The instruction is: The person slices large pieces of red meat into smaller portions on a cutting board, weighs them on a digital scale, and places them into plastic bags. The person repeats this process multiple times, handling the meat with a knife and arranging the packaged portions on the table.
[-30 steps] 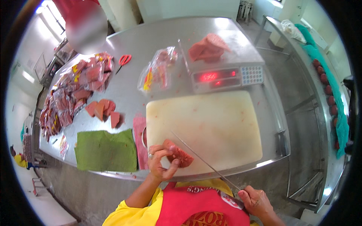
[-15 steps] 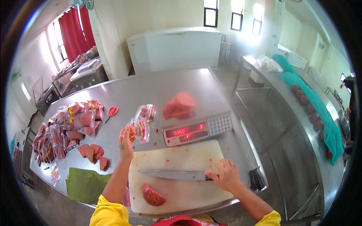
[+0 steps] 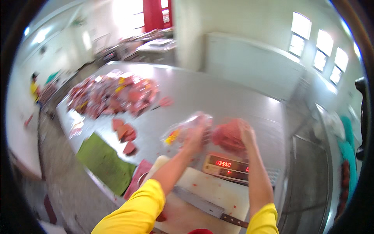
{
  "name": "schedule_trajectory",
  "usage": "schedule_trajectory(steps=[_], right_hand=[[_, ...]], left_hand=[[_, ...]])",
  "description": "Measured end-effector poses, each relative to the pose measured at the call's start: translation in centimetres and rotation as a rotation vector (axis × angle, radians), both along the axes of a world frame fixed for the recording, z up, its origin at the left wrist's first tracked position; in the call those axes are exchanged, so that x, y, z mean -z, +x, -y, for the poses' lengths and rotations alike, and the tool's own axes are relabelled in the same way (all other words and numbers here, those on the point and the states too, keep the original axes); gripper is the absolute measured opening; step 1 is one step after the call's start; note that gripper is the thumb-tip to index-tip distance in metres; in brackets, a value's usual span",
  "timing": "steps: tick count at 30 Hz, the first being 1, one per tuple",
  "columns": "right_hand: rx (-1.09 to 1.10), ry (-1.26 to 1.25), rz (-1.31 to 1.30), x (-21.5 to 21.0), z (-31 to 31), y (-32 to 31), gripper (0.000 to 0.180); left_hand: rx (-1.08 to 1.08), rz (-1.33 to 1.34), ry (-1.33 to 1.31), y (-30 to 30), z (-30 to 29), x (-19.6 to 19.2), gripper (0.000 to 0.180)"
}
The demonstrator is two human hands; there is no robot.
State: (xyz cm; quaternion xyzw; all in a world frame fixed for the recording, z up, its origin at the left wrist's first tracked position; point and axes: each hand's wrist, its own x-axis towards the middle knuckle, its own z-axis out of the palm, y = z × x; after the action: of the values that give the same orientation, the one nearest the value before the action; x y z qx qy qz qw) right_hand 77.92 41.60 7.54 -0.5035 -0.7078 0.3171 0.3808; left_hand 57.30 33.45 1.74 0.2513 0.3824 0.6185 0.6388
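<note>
Meat (image 3: 228, 136), pink and seemingly in a loose pile, is set just behind the lit display of the scale (image 3: 226, 167), apparently on its pan. Its right side is met by the right hand (image 3: 246, 132); whether the fingers are closed on it cannot be told through the blur. The clear plastic bags (image 3: 177, 134), to the left of the pile, are reached by the left hand (image 3: 195, 137), whose fingers are likewise too blurred to be read as parted or pinched. The meat is judged to be soft, moist, fairly light and easily torn; it would best be scooped from beneath and steadied at its edges. The bags are probably flimsy and slippery, best taken by a rim.
</note>
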Motion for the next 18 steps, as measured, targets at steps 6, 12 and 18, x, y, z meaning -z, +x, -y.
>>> schedule_trajectory(steps=[6, 12, 18], right_hand=[[0.01, 0.035, -0.149, -0.6, 5.3, -5.5, 0.041], [0.05, 0.06, -0.279, -1.0, 9.0, -11.1, 0.036], [0.022, 0.003, -0.319, -2.2, 12.5, -21.3, 0.042]], left_hand=[[-0.204, 0.468, 0.074, 3.3, 2.7, -4.5, 0.035], [-0.304, 0.531, 0.07, 0.2, 3.5, -1.6, 0.027], [-0.274, 0.324, 0.116, -10.3, 7.5, -4.6, 0.032]])
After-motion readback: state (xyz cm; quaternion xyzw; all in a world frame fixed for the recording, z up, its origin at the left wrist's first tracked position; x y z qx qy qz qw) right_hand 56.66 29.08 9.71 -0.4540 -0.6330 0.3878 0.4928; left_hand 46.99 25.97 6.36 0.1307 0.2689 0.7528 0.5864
